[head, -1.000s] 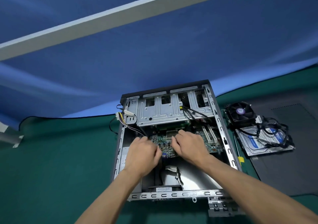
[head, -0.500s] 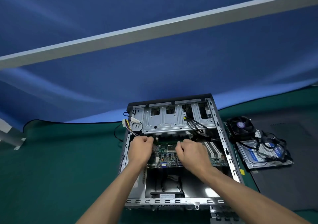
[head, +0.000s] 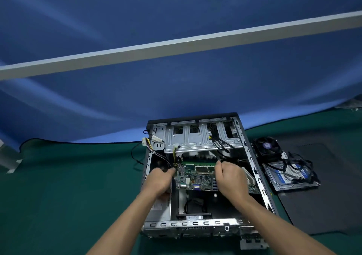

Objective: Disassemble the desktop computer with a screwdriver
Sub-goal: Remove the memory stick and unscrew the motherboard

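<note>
Both arms are reaching into the computer case [head: 256, 168] at lower middle. The left hand [head: 159, 178] is pinching a yellow wire [head: 174, 154]; the right hand [head: 230, 174] is gripping black cables [head: 238, 161] above the green board [head: 195, 178].

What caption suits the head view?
Both hands, left hand and right hand, grip the motherboard inside the open computer case.

Both bare forearms reach fwd; left hand [head: 159, 178] and right hand [head: 230, 174] held apart, fingers curled in a pinching grip.
</note>
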`<action>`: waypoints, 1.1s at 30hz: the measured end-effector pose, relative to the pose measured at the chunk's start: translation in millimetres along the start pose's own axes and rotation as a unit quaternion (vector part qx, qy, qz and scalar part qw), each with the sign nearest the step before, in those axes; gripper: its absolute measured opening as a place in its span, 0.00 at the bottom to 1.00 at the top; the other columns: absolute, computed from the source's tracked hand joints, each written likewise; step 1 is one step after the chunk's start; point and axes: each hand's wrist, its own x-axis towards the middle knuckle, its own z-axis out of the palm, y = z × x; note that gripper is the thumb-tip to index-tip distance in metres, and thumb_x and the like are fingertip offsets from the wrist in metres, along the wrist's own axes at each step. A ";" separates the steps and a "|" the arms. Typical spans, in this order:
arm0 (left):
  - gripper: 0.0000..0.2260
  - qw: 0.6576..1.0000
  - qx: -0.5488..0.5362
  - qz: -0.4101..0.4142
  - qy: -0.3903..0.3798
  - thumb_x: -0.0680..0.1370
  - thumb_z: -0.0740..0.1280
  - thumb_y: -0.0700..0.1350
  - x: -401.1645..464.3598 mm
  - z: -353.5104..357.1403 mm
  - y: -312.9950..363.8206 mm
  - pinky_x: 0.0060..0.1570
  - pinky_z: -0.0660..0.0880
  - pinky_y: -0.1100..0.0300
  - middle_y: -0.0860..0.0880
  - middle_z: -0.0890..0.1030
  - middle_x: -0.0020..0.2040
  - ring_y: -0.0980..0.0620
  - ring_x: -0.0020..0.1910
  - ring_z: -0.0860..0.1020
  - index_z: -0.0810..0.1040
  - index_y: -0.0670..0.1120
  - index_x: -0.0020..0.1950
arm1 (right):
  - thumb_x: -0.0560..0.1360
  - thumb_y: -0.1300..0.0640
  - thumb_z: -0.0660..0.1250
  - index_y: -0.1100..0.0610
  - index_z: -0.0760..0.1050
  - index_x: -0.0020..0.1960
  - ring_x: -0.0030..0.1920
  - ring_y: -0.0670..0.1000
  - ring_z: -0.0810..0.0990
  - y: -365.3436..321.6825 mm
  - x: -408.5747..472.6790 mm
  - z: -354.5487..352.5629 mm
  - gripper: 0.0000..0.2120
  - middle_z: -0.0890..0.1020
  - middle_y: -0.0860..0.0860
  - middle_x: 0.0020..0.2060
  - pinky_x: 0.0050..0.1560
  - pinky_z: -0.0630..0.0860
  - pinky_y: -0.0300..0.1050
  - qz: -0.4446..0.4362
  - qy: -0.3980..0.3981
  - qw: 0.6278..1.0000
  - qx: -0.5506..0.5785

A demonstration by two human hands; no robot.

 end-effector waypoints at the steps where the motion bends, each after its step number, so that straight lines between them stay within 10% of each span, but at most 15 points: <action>1: 0.17 0.996 -0.057 -0.033 -0.064 0.79 0.60 0.54 -3.7 0.9 1.8 0.28 0.76 0.58 0.44 0.79 0.29 0.46 0.26 0.77 0.71 0.40 0.42 | 0.80 0.56 0.56 0.53 0.62 0.24 0.22 0.45 0.63 -2.6 0.1 -0.7 0.25 0.65 0.47 0.20 0.24 0.54 0.39 0.006 -0.001 1.000 0.004; 4: 0.12 0.971 -0.161 -0.072 -0.162 0.80 0.62 0.46 -10.3 3.7 12.3 0.18 0.68 0.64 0.41 0.81 0.30 0.49 0.22 0.76 0.72 0.37 0.52 | 0.81 0.56 0.56 0.53 0.62 0.25 0.22 0.44 0.62 -16.0 -7.6 3.1 0.24 0.65 0.46 0.20 0.23 0.54 0.38 0.031 0.002 0.999 0.014; 11: 0.06 0.979 -0.154 -0.062 -0.117 0.79 0.63 0.41 -3.7 -19.7 9.0 0.16 0.64 0.67 0.43 0.76 0.24 0.54 0.16 0.68 0.73 0.37 0.47 | 0.81 0.48 0.53 0.52 0.63 0.28 0.26 0.44 0.66 -54.6 -28.6 15.5 0.23 0.70 0.46 0.28 0.26 0.57 0.39 0.060 -0.007 0.998 0.004; 21: 0.19 0.955 -0.274 -0.032 -0.107 0.80 0.55 0.55 -29.7 -61.0 12.7 0.23 0.71 0.64 0.45 0.78 0.26 0.50 0.22 0.77 0.73 0.41 0.42 | 0.78 0.50 0.56 0.55 0.64 0.26 0.25 0.49 0.66 -81.3 1.6 -23.0 0.22 0.69 0.48 0.23 0.27 0.60 0.41 0.115 0.018 0.993 -0.006; 29: 0.22 0.945 -0.296 -0.014 -0.138 0.81 0.54 0.55 -48.1 -58.6 1.4 0.23 0.74 0.63 0.42 0.81 0.40 0.47 0.30 0.78 0.77 0.38 0.44 | 0.72 0.53 0.60 0.55 0.58 0.23 0.22 0.51 0.61 -106.7 9.9 -98.4 0.21 0.61 0.48 0.17 0.25 0.58 0.40 0.007 0.018 0.998 -0.061; 33: 0.22 0.885 -0.395 -0.065 -0.237 0.79 0.57 0.56 -56.3 -43.6 3.8 0.29 0.78 0.59 0.41 0.80 0.42 0.46 0.35 0.78 0.75 0.39 0.40 | 0.70 0.54 0.60 0.55 0.53 0.24 0.23 0.49 0.55 -125.9 7.7 -143.9 0.22 0.55 0.50 0.17 0.25 0.55 0.42 -0.053 0.025 0.995 -0.084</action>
